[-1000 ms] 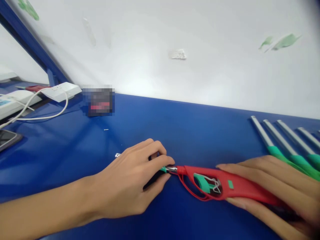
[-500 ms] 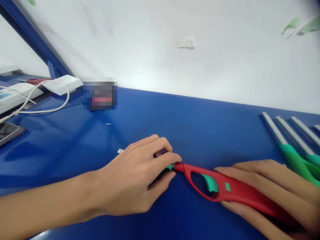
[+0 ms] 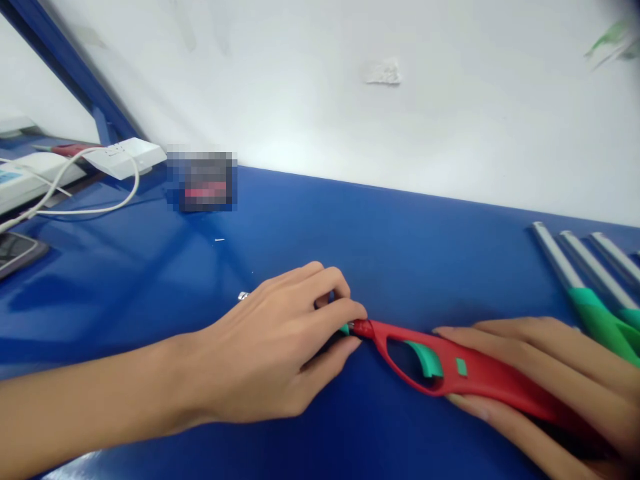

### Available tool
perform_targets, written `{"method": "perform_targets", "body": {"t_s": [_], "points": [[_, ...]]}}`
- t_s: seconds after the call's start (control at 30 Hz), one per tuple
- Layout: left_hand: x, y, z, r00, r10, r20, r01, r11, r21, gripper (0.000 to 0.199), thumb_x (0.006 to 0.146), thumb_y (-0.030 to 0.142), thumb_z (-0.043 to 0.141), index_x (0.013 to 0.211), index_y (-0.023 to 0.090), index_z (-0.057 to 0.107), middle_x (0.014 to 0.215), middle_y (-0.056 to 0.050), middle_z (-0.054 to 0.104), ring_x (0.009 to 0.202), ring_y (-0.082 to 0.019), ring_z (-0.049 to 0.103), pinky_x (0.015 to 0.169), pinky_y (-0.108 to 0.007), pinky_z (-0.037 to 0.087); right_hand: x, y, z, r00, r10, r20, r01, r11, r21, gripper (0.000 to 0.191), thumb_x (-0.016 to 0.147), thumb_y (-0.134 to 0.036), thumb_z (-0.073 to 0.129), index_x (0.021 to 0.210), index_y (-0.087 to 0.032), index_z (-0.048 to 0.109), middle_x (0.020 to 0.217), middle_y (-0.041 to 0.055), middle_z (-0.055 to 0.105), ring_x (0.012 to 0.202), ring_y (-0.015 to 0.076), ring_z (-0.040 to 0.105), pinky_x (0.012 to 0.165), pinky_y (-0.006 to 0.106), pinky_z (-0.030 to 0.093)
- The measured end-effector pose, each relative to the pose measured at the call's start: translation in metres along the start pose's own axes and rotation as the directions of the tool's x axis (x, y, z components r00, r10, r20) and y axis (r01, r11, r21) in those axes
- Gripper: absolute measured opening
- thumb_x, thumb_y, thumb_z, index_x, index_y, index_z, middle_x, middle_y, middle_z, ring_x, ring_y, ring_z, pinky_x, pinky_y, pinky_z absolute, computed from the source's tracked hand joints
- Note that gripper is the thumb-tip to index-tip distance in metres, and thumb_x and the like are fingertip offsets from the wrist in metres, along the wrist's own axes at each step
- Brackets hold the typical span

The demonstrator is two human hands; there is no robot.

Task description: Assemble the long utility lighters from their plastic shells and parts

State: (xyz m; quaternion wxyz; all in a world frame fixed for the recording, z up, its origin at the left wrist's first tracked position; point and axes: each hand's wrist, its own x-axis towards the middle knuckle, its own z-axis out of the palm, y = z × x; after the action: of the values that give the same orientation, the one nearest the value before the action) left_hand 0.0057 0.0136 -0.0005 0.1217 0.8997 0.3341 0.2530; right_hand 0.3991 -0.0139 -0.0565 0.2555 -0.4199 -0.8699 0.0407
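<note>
A red gas lighter [image 3: 493,377] with a green trigger [image 3: 424,359] lies across the front of the blue table, its narrow neck pointing left. My right hand [image 3: 555,360] is wrapped around its body, thumb below and fingers above. At the neck, my left hand [image 3: 295,340] pinches the lighter's nozzle, most of which the hand covers. A bit of green and a thin metal piece show between its fingertips and the red neck. Past the knuckles on the far side, a shiny metal tip [image 3: 243,295] sticks out.
Several green lighters [image 3: 595,320] with silver tubes lie side by side at the right. A tiny white pin-like piece [image 3: 219,240] rests on the table [image 3: 375,247]. At the left are a white power strip [image 3: 125,157] with cables, a phone [image 3: 20,253] and a blurred-out box [image 3: 205,183].
The view has shifted slightly, so everything sits a little higher and further right. Both hands keep the same hold on the lighter.
</note>
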Motion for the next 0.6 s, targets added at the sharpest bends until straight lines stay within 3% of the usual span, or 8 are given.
{"method": "perform_targets", "body": {"t_s": [0.1, 0.27, 0.6], "points": [[0.0, -0.001, 0.001, 1.0, 0.007, -0.01, -0.007, 1.0, 0.002, 0.026, 0.13, 0.02, 0.061, 0.132, 0.013, 0.086, 0.123, -0.01, 0.082, 0.102, -0.023, 0.076, 0.091, -0.038, 0.067, 0.011, -0.01, -0.006, 0.999, -0.017, 0.046, 0.019, 0.999, -0.044, 0.043, 0.124, -0.053, 0.069, 0.165, -0.044, 0.079, 0.152, 0.0029, 0.085, 0.125, 0.034, 0.091, 0.097, 0.05, 0.082], [0.0, 0.0, 0.002, 1.0, 0.013, -0.013, -0.013, 1.0, 0.007, 0.027, 0.13, 0.019, 0.06, 0.132, 0.013, 0.086, 0.122, -0.009, 0.081, 0.102, -0.023, 0.076, 0.091, -0.038, 0.067, 0.017, -0.021, -0.012, 0.999, -0.017, 0.043, 0.019, 0.999, -0.051, 0.038, 0.129, -0.05, 0.065, 0.164, -0.043, 0.076, 0.152, -0.0015, 0.084, 0.127, 0.025, 0.089, 0.103, 0.041, 0.078], [0.0, -0.001, 0.0, 1.0, 0.006, -0.006, -0.006, 1.0, 0.029, 0.027, 0.13, 0.019, 0.059, 0.134, 0.015, 0.086, 0.123, -0.009, 0.081, 0.102, -0.024, 0.076, 0.088, -0.038, 0.068, 0.02, -0.026, -0.01, 1.0, -0.002, 0.03, 0.003, 0.999, -0.037, 0.035, 0.13, -0.054, 0.063, 0.16, -0.043, 0.076, 0.15, 0.0016, 0.084, 0.127, 0.0276, 0.088, 0.1, 0.043, 0.076]]}}
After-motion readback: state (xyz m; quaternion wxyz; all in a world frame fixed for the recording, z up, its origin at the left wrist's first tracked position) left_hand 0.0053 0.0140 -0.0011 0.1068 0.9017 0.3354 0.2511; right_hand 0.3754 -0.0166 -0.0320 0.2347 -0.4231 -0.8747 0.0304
